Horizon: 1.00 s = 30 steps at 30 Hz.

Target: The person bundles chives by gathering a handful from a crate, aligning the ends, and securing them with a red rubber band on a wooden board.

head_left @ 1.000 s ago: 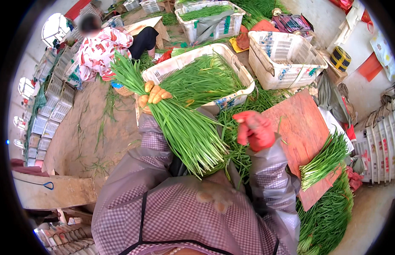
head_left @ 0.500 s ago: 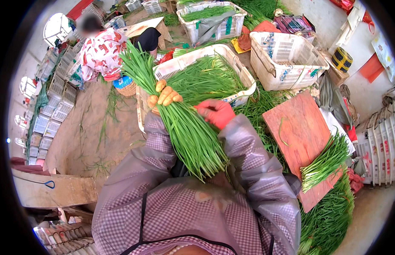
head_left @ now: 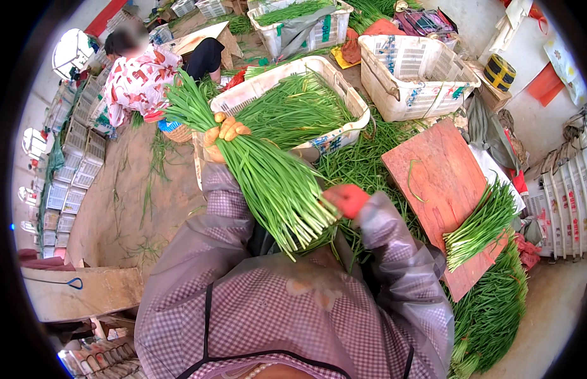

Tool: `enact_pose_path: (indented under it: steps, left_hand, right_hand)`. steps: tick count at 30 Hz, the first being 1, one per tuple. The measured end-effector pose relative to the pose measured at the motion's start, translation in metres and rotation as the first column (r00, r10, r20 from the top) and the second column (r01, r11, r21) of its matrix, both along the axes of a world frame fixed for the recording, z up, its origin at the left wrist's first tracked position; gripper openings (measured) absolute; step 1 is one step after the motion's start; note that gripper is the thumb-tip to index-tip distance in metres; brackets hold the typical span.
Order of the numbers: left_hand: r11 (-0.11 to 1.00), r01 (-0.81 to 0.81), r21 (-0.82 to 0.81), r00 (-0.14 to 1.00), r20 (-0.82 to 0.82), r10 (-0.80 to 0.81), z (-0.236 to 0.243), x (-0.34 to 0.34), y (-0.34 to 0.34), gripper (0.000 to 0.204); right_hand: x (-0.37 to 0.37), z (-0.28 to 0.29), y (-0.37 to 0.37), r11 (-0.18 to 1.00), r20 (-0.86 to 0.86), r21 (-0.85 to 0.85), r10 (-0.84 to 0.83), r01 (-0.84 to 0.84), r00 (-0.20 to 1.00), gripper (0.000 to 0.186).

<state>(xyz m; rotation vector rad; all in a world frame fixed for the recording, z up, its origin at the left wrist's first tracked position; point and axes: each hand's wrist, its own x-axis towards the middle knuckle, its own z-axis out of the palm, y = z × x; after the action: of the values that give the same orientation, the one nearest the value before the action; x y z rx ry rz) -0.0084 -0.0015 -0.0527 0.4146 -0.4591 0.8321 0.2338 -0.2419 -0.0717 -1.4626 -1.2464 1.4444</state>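
Note:
A thick bunch of garlic chives (head_left: pixel 268 180) lies aslant in front of my chest, leafy tips at upper left, pale cut stem ends at lower right. My left hand (head_left: pixel 222 134), in a tan glove, is wrapped round it near the leafy part. My right hand (head_left: pixel 348 201), in a red-orange glove, is beside the stem ends with its fingers drawn together. Motion blurs its fingertips, and anything pinched in them is too small to make out.
A white crate (head_left: pixel 360 120) of loose chives stands just ahead, another crate (head_left: pixel 420 104) to its right. At right, a reddish board (head_left: pixel 435 177) carries a smaller chive bundle (head_left: pixel 480 230) above heaped chives (head_left: pixel 495 316). A person (head_left: pixel 141 76) sits at far left near stacked crates (head_left: pixel 75 158).
My right hand has moved from the middle of the bunch down and right to its stem ends. The bunch has shifted slightly left, its stem ends now fanned and raised toward the right hand.

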Motion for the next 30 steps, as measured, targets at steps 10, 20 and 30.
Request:
enact_pose_path:
  steps: [10, 20, 30]
  left_hand:
    - [0.948, -0.224, -0.224, 0.958, -0.228, 0.173, -0.037, -0.031, 0.027, 0.017]
    - [0.802, -0.492, -0.339, 0.833, -0.452, 0.320, -0.034, -0.034, 0.020, 0.005]
    - [0.793, -0.541, -0.279, 0.784, -0.508, 0.357, -0.011, -0.015, 0.002, 0.015]
  right_hand:
    - [0.023, -0.008, -0.036, 0.933, -0.308, -0.103, -0.360, 0.346, 0.881, 0.060]
    - [0.037, -0.004, -0.052, 0.858, -0.528, -0.046, -0.455, 0.511, 0.717, 0.022]
    - [-0.018, 0.029, -0.018, 0.886, 0.306, 0.441, 0.003, -0.145, 0.952, 0.037]
